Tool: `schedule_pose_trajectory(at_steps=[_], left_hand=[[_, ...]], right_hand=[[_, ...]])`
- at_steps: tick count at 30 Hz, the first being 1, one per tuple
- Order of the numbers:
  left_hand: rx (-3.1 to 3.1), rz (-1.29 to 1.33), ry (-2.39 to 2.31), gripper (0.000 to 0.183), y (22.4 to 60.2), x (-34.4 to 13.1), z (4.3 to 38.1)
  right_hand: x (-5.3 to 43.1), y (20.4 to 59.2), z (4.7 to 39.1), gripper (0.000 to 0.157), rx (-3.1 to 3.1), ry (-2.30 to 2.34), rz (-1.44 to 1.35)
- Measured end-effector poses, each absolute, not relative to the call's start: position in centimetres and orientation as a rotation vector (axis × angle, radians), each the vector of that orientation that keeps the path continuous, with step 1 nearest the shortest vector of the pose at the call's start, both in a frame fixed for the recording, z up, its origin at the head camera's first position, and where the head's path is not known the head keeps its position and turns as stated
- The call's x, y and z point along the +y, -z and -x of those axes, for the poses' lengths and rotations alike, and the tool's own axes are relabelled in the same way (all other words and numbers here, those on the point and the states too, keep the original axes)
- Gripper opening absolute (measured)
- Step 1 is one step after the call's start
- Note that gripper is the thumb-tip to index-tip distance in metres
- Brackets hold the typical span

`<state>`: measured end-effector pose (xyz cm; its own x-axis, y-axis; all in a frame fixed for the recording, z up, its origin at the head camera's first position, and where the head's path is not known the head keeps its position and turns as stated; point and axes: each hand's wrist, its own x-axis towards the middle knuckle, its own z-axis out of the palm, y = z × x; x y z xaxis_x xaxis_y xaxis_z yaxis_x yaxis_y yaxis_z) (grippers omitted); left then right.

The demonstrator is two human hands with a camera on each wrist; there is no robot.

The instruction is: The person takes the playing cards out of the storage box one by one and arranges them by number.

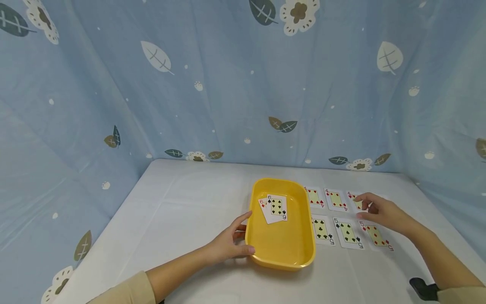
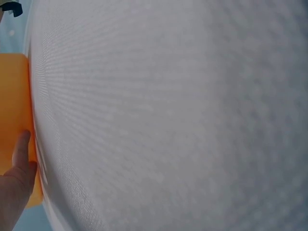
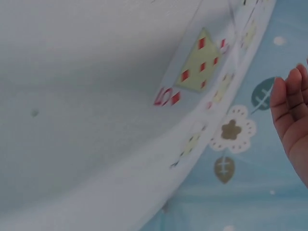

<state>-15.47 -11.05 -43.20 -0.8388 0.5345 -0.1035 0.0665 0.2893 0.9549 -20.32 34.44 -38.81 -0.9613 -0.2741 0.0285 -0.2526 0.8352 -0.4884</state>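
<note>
My left hand (image 1: 231, 242) grips the left side of a yellow plastic tray (image 1: 281, 249), thumb over the rim near the front corner. In the left wrist view, its fingers (image 2: 21, 151) lie against the tray's outer wall. Inside, a six of spades (image 1: 277, 207) overlaps another red six. My right hand (image 1: 383, 213) hovers over a red four (image 1: 357, 202), thumb and forefinger apart, partly hiding that card. Just in front of it lies a five of diamonds (image 1: 376, 236). The right wrist view shows this hand's bent fingers (image 3: 293, 91) with nothing in them.
Beside the tray, face-up cards lie in two rows: red fours, including one of diamonds (image 1: 336, 199), behind; a five of clubs (image 1: 322, 230) and five of spades (image 1: 347, 233) in front. The tray's edge overlaps the leftmost cards. A patterned blue curtain (image 1: 243, 84) hangs behind the white-covered table (image 1: 190, 202).
</note>
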Motion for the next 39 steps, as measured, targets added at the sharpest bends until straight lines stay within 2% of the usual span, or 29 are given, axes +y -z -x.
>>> schedule_pose_trajectory(at_steps=[31,39], left_hand=[[2.152,-0.552,-1.574,0.089,43.1,-11.1,15.3],[2.152,-0.559,-1.581,0.091,43.2,-11.0,15.3]], right_hand=[[26.9,36.4,21.1,0.035,2.866,0.958,0.964],[24.9,35.9,21.6,0.037,2.824,0.971,1.020]])
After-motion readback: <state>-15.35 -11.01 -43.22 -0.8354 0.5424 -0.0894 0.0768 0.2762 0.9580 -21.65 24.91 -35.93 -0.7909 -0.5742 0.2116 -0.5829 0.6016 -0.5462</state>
